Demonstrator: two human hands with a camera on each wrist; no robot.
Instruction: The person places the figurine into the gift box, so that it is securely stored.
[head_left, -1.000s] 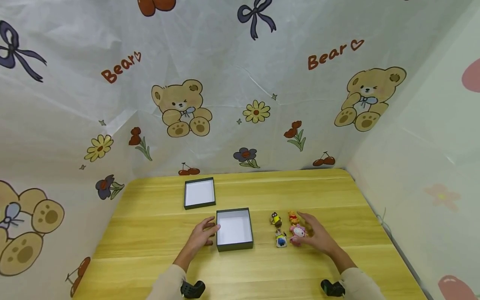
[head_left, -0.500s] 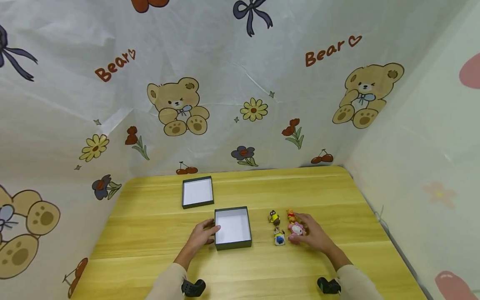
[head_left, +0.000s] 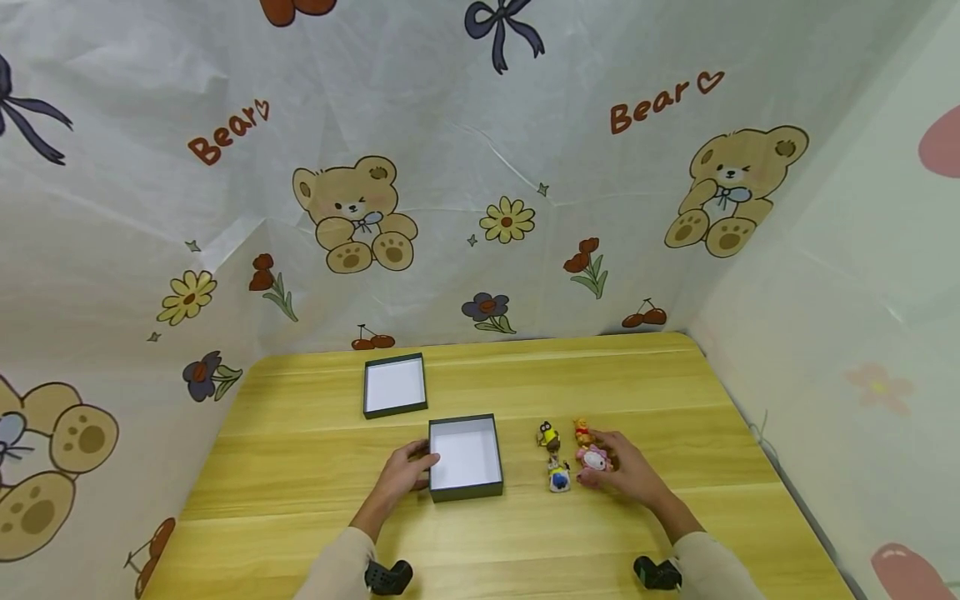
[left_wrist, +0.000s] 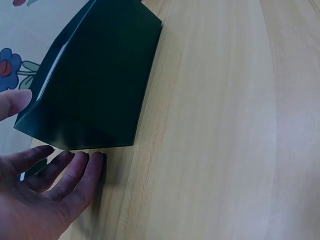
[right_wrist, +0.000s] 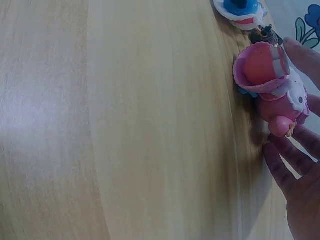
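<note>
An open dark box with a white inside sits mid-table. My left hand rests against its left wall, with straight fingers at the base and the thumb near the rim. My right hand holds a pink toy figure lying on the table. In the right wrist view the thumb sits above the pink figure and the fingers curl below it. Beside it stand a yellow figure, a blue-and-white figure and an orange figure.
The box lid lies upturned behind the box. The wooden table is walled at the back and both sides by bear-printed cloth. Bare wood lies to the left and along the front edge.
My right hand moved left from spread over the toys and closed its fingers about the pink figure. The left hand and the box stayed put.
</note>
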